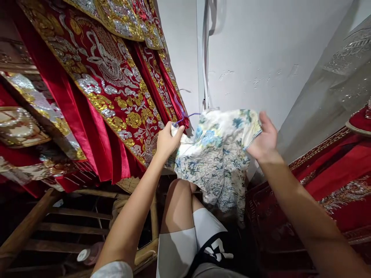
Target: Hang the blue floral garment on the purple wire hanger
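One garment of white cloth with blue and green florals (214, 154), held up between two bare hands: the left hand (169, 142) pinches one edge, a purple hanger (183, 114) at its fingertips, and the right hand (265, 139) touches the opposite edge, its grip partly hidden. At left hangs red clothing embroidered in gold and silver (116, 81), above a wooden frame (75, 228); behind stands a white wall (255, 50).

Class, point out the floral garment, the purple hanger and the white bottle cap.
Floral garment (215, 159): head view, middle of its patterned fabric.
Purple hanger (183, 115): head view, its exposed purple part.
White bottle cap (84, 255): head view, its top.
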Tool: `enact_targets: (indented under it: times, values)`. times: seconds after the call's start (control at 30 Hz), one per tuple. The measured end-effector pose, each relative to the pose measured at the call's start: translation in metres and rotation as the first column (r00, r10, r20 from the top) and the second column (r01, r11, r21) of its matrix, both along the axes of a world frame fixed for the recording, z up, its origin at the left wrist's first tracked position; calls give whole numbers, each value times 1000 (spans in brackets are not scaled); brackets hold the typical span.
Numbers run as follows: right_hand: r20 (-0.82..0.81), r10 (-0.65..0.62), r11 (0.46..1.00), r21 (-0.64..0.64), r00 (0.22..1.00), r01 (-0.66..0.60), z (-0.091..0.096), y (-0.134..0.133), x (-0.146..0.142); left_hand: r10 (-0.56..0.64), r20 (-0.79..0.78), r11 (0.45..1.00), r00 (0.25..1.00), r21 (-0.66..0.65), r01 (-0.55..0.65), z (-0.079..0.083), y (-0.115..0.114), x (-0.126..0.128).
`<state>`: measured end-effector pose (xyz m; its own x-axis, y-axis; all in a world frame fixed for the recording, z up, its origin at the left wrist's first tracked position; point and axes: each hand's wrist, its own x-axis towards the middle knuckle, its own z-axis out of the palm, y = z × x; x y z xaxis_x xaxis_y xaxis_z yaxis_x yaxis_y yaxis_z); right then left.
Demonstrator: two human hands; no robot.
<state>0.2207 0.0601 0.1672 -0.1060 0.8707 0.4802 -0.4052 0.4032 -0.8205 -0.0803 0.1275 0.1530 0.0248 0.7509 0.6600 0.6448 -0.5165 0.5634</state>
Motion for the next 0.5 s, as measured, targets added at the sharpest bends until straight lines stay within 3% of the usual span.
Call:
enact_targets:
  times: [0.07,0.1,0.13,0.17,0.23,0.3,0.4,0.47,0.5]
  values:
    - [252,246,961,62,936,-269,0,-21,-18,-13,167,1000,986,5,13,-12,4,3]
    - [411,345,911,72,844,-407,-3,-32,-25,-34,276,999,961,1,35,-20,3,5]
    - [563,379,863,72,735,-501,-6,-42,-30,-60,394,998,917,-4,67,-28,1,8]
    - [691,337,841,84,640,-534,-11,-51,-36,-90,512,994,854,-8,110,-35,-2,11]
    - [839,58,882,211,541,-422,-24,-57,-45,-163,702,973,693,0,229,-44,-13,20]
    - [851,-274,882,408,449,-235,-41,-51,-54,-250,815,910,523,14,414,-43,-26,32]
    - [776,-549,778,610,312,-148,-74,-28,-65,-324,890,710,320,5,704,-31,-46,51]
    - [703,-650,706,699,289,-115,-94,-14,-66,-325,917,590,231,6,807,-27,-53,60]
    - [669,-686,679,730,285,-79,-101,-10,-63,-322,924,559,208,8,829,-27,-55,61]
